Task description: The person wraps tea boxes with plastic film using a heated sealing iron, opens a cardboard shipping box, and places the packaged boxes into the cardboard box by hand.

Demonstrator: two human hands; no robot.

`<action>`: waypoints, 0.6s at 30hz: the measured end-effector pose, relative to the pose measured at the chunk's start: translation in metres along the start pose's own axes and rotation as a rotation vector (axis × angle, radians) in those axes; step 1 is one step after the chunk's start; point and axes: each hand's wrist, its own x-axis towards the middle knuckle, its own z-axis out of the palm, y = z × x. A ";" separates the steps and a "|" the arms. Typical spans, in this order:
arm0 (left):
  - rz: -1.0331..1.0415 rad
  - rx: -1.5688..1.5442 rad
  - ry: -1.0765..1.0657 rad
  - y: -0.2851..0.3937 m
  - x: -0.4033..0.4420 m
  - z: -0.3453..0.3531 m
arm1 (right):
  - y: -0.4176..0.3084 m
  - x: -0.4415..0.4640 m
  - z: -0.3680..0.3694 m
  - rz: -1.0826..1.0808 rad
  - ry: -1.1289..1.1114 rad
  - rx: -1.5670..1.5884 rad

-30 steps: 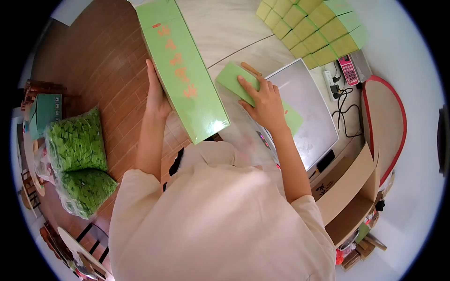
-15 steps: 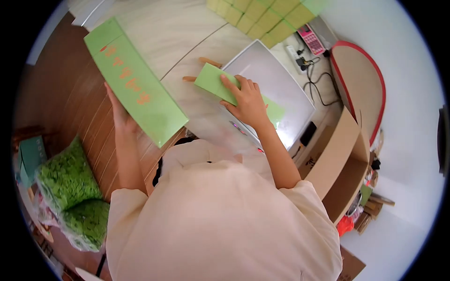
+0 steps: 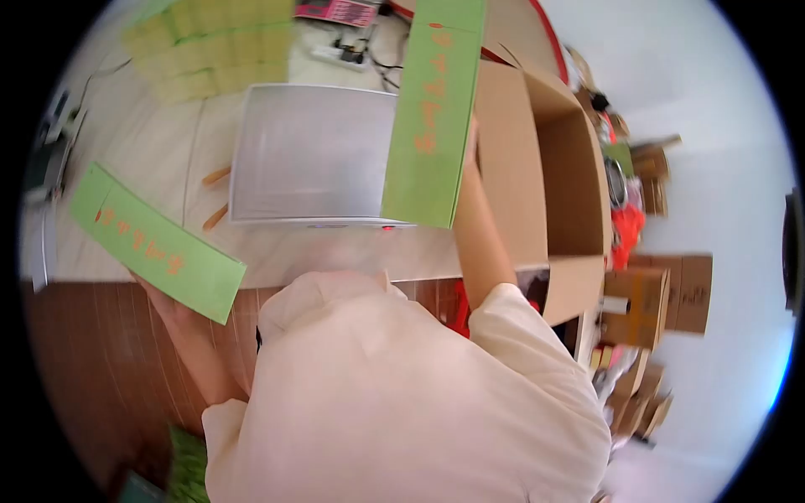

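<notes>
A long green box (image 3: 158, 243) with orange lettering is held up in my left hand (image 3: 166, 303), past the table's front edge. That hand's fingers are mostly behind the box. My right hand (image 3: 472, 141) grips a second green box (image 3: 432, 126) with similar lettering, upright over the right end of a silver flat-topped appliance (image 3: 310, 155). The box covers most of the right hand. A small red light shows on the appliance's front. Two wooden handles (image 3: 215, 176) stick out at its left side.
Stacked light-green boxes (image 3: 214, 50) stand at the back of the table. A power strip (image 3: 340, 52) with cables and a pink calculator (image 3: 340, 12) lie behind the appliance. On the right is an open cardboard carton (image 3: 511, 159); more cartons (image 3: 637, 306) stand beyond.
The view has swung round to the right. My right hand has lifted its green box off the appliance's top and moved it to the right. My left hand still holds its box.
</notes>
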 end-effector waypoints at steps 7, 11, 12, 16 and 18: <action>-0.308 -0.129 -0.154 -0.009 0.045 0.057 | -0.004 -0.030 -0.047 -0.091 -0.113 0.398; -0.308 -0.016 -0.136 -0.041 0.053 0.112 | -0.011 -0.063 -0.061 -0.201 -0.008 0.312; -0.386 -0.057 -0.253 -0.045 0.052 0.124 | -0.016 -0.073 -0.058 -0.085 -0.166 0.424; -0.448 0.070 -0.371 -0.081 0.062 0.155 | -0.020 -0.099 -0.075 -0.154 -0.215 0.551; -0.448 0.168 -0.442 -0.100 0.062 0.165 | -0.033 -0.144 -0.072 -0.200 -0.169 0.394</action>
